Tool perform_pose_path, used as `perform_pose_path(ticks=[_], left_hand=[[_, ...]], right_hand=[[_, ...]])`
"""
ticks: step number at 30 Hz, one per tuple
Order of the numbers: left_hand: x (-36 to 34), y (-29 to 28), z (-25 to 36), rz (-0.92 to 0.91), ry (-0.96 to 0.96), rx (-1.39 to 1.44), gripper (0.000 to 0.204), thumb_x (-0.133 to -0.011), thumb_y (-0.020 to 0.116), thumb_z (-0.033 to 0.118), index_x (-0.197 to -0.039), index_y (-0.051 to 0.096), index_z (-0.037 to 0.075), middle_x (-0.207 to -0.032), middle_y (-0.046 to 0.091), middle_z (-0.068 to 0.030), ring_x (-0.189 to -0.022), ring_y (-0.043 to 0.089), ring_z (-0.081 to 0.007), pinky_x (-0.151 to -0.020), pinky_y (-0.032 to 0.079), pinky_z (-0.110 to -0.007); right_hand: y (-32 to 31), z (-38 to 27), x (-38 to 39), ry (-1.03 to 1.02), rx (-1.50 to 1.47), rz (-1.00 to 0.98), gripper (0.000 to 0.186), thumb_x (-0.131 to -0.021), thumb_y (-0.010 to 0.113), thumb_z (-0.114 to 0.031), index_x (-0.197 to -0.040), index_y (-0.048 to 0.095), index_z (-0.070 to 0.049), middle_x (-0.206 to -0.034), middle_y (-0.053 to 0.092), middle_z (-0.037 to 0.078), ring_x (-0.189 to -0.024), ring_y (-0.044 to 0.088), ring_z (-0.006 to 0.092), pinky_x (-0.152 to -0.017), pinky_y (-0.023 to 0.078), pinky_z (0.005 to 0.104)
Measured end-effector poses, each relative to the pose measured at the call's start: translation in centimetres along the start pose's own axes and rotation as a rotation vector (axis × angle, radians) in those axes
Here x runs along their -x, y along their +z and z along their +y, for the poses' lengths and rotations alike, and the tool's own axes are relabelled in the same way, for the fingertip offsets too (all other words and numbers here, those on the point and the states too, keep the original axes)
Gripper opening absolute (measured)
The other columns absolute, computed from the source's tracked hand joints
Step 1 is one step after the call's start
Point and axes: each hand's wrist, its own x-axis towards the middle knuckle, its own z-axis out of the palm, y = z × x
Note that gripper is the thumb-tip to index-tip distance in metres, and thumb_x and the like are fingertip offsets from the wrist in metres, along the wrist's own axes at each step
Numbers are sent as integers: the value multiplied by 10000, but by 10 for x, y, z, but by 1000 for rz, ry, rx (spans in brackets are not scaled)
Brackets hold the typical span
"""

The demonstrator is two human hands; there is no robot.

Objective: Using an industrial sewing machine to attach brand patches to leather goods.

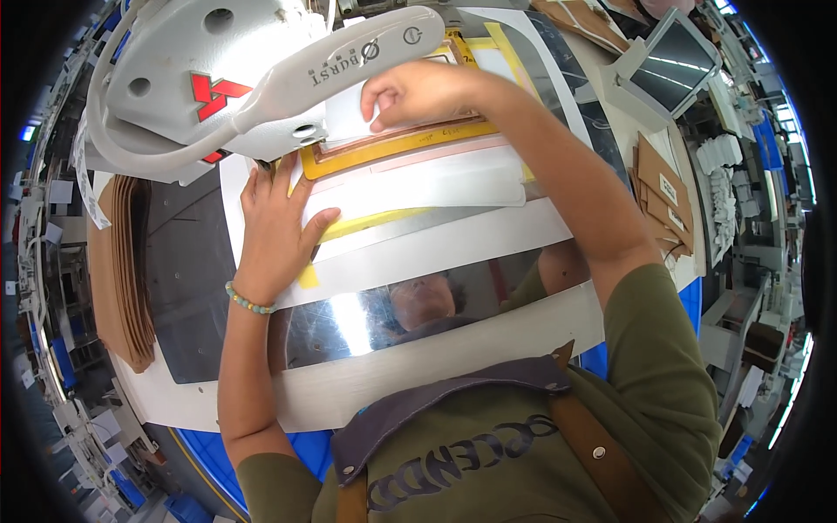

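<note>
I'm watching the yellow frame [375, 154] lying on white sheets [436, 185], partly under the machine's smooth white head [161, 52]. Its flat, round-cornered border is showing brown inner edging. A scratched metal plate [514, 283] is gleaming like a mirror. The left hand [275, 218] is resting at the frame's left end, fingers spreading; the right hand [418, 91] is curling over the frame, holding what, I can't tell.

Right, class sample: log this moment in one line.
left hand: open, at near-left corner of yellow frame | right hand: curled over frame, grip unclear | white machine head: upper left of view
</note>
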Motion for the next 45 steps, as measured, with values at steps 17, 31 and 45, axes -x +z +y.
perform_pose_path(ticks=[17, 31, 45], left_hand=[[3, 6, 0, 23, -34, -21, 589, -1076, 546, 392, -1521, 550, 4, -1673, 415, -232, -1560, 320, -460, -1283, 209, -559], [4, 6, 0, 12, -47, -45, 594, -1076, 546, 386, -1541, 539, 16, -1674, 416, -230, -1564, 320, -453, -1285, 211, -553], [3, 10, -1, 24, -51, -41, 592, -1102, 501, 420, -1533, 543, 16, -1696, 399, -215, -1585, 306, -433, -1310, 186, -553]], right_hand=[[-34, 15, 61, 157, 324, 32, 48, -909, 705, -56, -886, 746, -50, -785, 698, 43, -752, 634, 134, -696, 496, 314], [-35, 8, 53, 253, 449, -48, 82, -854, 694, -52, -895, 765, -62, -793, 716, 68, -806, 675, 191, -723, 518, 356], [-25, 27, 49, -128, 1221, 152, 267, -970, 550, -125, -875, 781, -32, -984, 734, 139, -1023, 657, 256, -915, 549, 414]])
